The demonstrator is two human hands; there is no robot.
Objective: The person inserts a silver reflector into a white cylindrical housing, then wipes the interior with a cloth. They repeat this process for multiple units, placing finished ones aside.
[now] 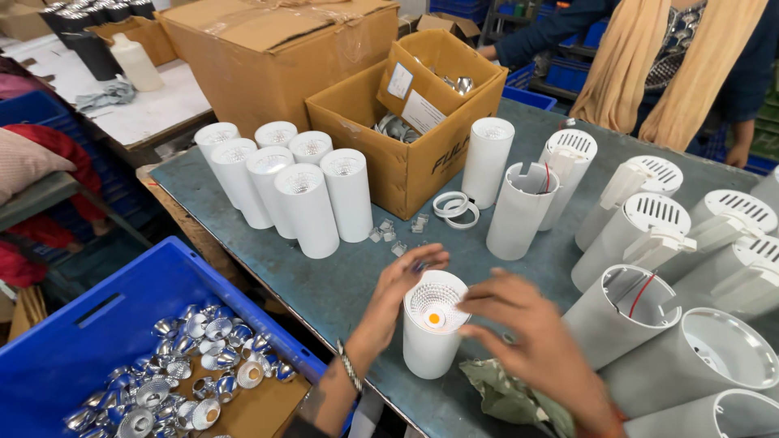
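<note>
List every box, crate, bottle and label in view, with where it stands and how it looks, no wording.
Open brown cardboard box: table middle, behind the white tubes.
Smaller brown box: tilted inside it.
Two white paper labels: on that smaller box's side.
Large taped brown carton: behind, upper left.
Blue plastic crate: lower left, holding shiny cups.
White plastic bottle: far left bench.

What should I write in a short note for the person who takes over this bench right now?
Left hand: open, fingers along the rim of the white lamp can standing on the table.
Right hand: open, touching the can's other side.
The can has a reflector seated, orange chip at its centre.
Done: six closed cans stand grouped at the left.
Left: open cans lying at the right; loose reflectors in the blue crate; rings by the box.
</note>
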